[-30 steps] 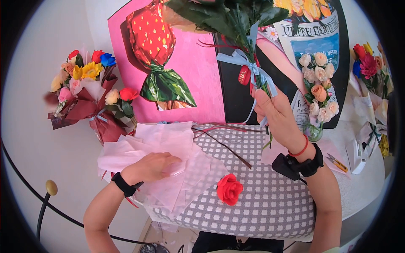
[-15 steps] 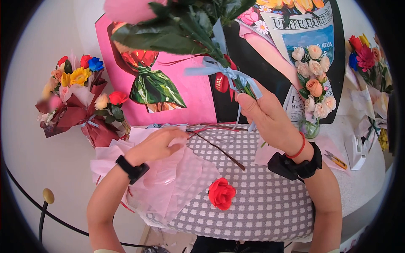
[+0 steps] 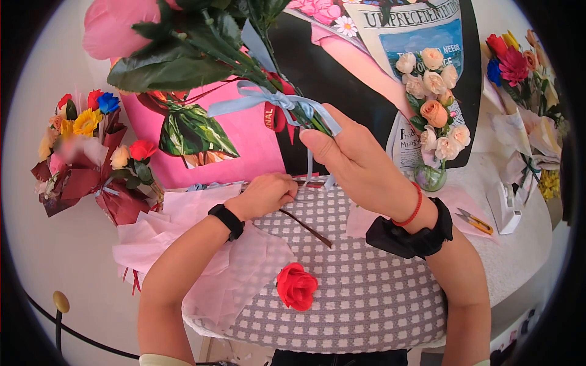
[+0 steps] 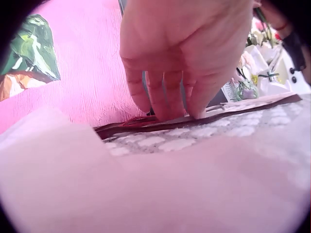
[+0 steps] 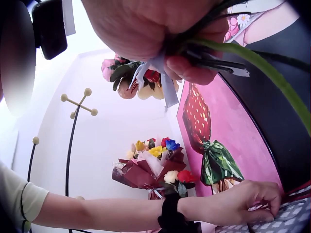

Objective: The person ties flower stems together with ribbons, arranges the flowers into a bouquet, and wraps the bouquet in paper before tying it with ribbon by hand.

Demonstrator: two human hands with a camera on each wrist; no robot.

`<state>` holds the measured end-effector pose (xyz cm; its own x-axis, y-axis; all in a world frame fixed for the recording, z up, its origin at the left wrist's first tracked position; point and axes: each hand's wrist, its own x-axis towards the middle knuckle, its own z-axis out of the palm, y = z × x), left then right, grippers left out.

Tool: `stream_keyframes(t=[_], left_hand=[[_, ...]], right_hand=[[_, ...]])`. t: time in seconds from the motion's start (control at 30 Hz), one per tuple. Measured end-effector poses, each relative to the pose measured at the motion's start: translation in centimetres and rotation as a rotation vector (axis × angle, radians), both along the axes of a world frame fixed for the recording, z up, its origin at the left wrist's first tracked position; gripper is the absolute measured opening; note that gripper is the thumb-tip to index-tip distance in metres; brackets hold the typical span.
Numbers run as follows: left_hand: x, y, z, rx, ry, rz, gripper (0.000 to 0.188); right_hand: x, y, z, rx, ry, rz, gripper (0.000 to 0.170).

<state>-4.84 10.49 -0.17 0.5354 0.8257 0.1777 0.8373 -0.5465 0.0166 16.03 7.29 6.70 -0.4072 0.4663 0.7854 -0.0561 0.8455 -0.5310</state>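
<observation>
High at the middle, my right hand [image 3: 360, 155] grips the stems of a flower bouquet [image 3: 165, 70], tilted to the upper left. A pale blue ribbon [image 3: 235, 108] is tied in a bow round the stems just above the fist. My left hand [image 3: 265, 195] reaches to the back of the checked cloth, fingers pointing down. Its fingertips are at a dark brown strip [image 4: 141, 128] and red strands; I cannot tell whether they pinch any. Pink wrapping paper [image 3: 235, 277] lies below the left forearm. A red rose head [image 3: 297, 287] rests on the cloth in front.
A wrapped bouquet [image 3: 91, 168] stands at the left, another bouquet [image 3: 519, 91] at the right. Pale roses stand in a glass vase [image 3: 430, 177]. Snips [image 3: 475, 221] and a white tape dispenser [image 3: 503, 207] lie on the right. Painted panels [image 3: 342, 79] lean behind.
My left hand has left the pink paper and moved right and back to the strands at the cloth's rear. The right hand has brought the bouquet left and lower, tilting it further left.
</observation>
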Motion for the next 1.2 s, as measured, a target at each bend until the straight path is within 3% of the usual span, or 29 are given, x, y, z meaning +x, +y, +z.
stream_keyframes(t=[0.07, 0.13, 0.2, 0.27, 0.43, 0.67, 0.77, 0.83, 0.87, 0.93, 0.97, 1.03, 1.07, 1.13, 1.2], left_hand=[[0.4, 0.1, 0.4, -0.016, -0.006, -0.036, 0.008], [0.2, 0.1, 1.2, 0.041, -0.236, 0.051, 0.008], [-0.3, 0.9, 2.3, -0.087, -0.779, -0.017, 0.007], [0.0, 0.0, 5.1, -0.119, -1.049, -0.177, 0.008], [2.3, -4.1, 10.1, -0.025, -1.145, -0.287, 0.011], [4.4, -5.3, 11.1, -0.021, -1.222, -0.382, 0.010], [4.3, -4.7, 10.6, -0.134, -1.216, -0.425, 0.010], [3.9, -4.8, 10.0, -0.318, -1.017, -0.246, 0.013], [3.3, -4.3, 9.3, -0.324, -1.018, -0.247, 0.013], [1.0, -2.3, 7.0, -0.295, -0.772, -0.069, 0.019], [-0.3, -1.7, 6.1, -0.298, -0.772, -0.069, 0.019], [-3.1, -0.6, 4.4, -0.056, -0.212, 0.274, 0.020], [-4.4, -0.2, 3.4, -0.057, -0.212, 0.271, 0.020], [-6.9, 0.4, 1.5, -0.026, 0.028, 0.310, 0.019], [-9.2, 1.0, 0.2, -0.089, 0.053, 0.341, 0.021]], right_hand=[[0.2, -0.1, 0.2, 0.006, -0.014, -0.021, 0.026], [0.3, -0.1, 0.4, 0.046, 0.029, -0.018, 0.026], [0.5, 0.2, 0.6, 0.080, 0.036, -0.032, 0.026], [0.7, 0.4, 0.8, 0.112, 0.044, -0.045, 0.026], [1.2, -0.1, 1.5, 0.102, 0.088, -0.027, 0.027], [1.7, -1.1, 2.2, 0.036, 0.111, 0.015, 0.024], [1.8, -0.9, 2.1, 0.053, 0.108, 0.019, 0.024], [1.7, -0.6, 2.0, 0.079, 0.117, 0.023, 0.025], [1.5, -0.4, 1.9, 0.108, 0.125, 0.032, 0.026], [1.6, -0.4, 1.9, 0.108, 0.124, 0.027, 0.028], [1.7, -0.4, 1.9, 0.115, 0.088, -0.017, 0.028], [1.8, -0.4, 2.0, 0.122, 0.051, -0.064, 0.028], [1.8, -0.4, 2.0, 0.107, 0.047, -0.060, 0.028], [1.8, -0.3, 2.0, 0.085, 0.041, -0.061, 0.028], [1.7, -0.1, 1.9, 0.099, 0.049, -0.042, 0.028]])
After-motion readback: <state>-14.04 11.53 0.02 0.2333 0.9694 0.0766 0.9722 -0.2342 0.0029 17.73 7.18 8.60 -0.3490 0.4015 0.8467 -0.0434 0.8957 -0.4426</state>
